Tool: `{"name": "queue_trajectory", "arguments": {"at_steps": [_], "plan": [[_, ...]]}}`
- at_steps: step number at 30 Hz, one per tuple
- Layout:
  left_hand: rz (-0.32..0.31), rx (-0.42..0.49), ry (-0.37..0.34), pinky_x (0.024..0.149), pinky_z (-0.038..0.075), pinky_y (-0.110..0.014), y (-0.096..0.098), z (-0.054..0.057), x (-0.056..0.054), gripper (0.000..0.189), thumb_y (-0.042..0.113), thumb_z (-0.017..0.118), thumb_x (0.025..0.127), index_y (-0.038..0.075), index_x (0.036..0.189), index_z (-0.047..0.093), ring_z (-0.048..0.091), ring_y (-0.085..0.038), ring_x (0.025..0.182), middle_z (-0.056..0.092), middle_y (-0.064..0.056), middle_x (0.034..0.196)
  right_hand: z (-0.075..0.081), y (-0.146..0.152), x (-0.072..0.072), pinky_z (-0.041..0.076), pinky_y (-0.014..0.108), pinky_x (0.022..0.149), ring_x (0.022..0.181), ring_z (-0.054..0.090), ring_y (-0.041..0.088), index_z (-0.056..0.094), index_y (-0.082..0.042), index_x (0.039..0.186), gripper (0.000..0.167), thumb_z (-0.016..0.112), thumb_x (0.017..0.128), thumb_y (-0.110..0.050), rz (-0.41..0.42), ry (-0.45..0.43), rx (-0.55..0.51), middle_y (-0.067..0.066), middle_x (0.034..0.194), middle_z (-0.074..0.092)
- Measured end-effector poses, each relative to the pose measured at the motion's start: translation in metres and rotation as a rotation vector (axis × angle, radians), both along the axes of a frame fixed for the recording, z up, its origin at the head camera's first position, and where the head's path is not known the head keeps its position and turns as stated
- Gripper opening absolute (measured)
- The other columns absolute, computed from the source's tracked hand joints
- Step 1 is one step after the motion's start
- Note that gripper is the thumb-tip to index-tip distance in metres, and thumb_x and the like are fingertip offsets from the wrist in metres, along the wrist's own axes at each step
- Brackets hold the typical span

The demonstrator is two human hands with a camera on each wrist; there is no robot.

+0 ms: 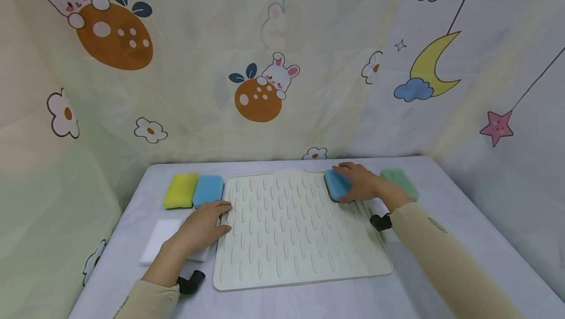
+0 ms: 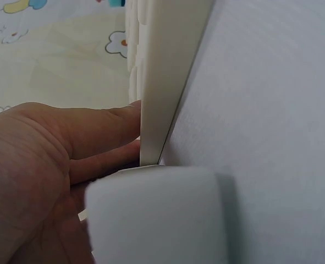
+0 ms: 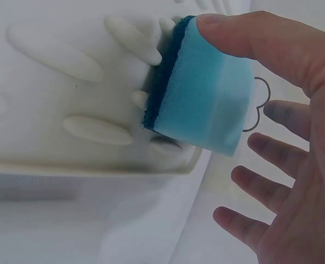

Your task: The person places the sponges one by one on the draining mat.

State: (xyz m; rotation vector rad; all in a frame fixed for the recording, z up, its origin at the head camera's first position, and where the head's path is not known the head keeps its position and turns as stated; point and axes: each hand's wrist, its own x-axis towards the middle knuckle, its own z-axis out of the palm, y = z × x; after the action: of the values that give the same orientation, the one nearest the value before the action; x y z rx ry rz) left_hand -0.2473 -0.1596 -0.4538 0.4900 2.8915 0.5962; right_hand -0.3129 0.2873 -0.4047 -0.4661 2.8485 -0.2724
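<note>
A cream drying mat with raised oval ridges lies on the white cloth. My left hand touches the mat's left edge with thumb and fingers spread; in the left wrist view the thumb lies against its side. A blue sponge with a dark scouring layer rests scourer-down on the mat's far right corner. Over it is my right hand. In the right wrist view the thumb touches the sponge, while the other fingers are spread and appear apart from it.
Left of the mat lie a yellow sponge, another blue sponge and a white block, partly behind my left arm. A green sponge lies at the far right, beyond my right forearm. A printed curtain hangs behind the table.
</note>
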Motion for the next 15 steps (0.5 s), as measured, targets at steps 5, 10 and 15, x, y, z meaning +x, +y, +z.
{"name": "queue_trajectory", "arguments": {"at_steps": [5, 10, 15], "plan": [[0.001, -0.001, 0.002, 0.115, 0.042, -0.063, 0.001, 0.002, 0.001, 0.059, 0.024, 0.076, 0.094, 0.007, 0.147, 0.057, 0.043, -0.044, 0.147, 0.052, -0.012, 0.156, 0.005, 0.005, 0.007, 0.036, 0.074, 0.113, 0.152, 0.024, 0.052, 0.03, -0.013, 0.164, 0.102, 0.087, 0.083, -0.037, -0.004, 0.006, -0.033, 0.021, 0.169, 0.025], [0.0, 0.001, 0.004, 0.115, 0.041, -0.063, 0.001, 0.002, 0.002, 0.059, 0.024, 0.076, 0.094, 0.007, 0.147, 0.057, 0.043, -0.044, 0.147, 0.052, -0.012, 0.156, 0.009, 0.01, 0.014, 0.035, 0.075, 0.113, 0.152, 0.024, 0.052, 0.031, -0.013, 0.164, 0.102, 0.088, 0.082, -0.034, -0.011, 0.022, -0.06, 0.022, 0.168, 0.025], [-0.002, 0.001, 0.008, 0.115, 0.04, -0.064, 0.001, 0.002, 0.002, 0.059, 0.024, 0.076, 0.094, 0.007, 0.147, 0.057, 0.043, -0.045, 0.147, 0.052, -0.012, 0.156, 0.011, 0.015, 0.019, 0.036, 0.073, 0.113, 0.151, 0.025, 0.052, 0.032, -0.013, 0.163, 0.099, 0.087, 0.084, -0.034, -0.017, 0.035, -0.067, 0.022, 0.168, 0.026]]}}
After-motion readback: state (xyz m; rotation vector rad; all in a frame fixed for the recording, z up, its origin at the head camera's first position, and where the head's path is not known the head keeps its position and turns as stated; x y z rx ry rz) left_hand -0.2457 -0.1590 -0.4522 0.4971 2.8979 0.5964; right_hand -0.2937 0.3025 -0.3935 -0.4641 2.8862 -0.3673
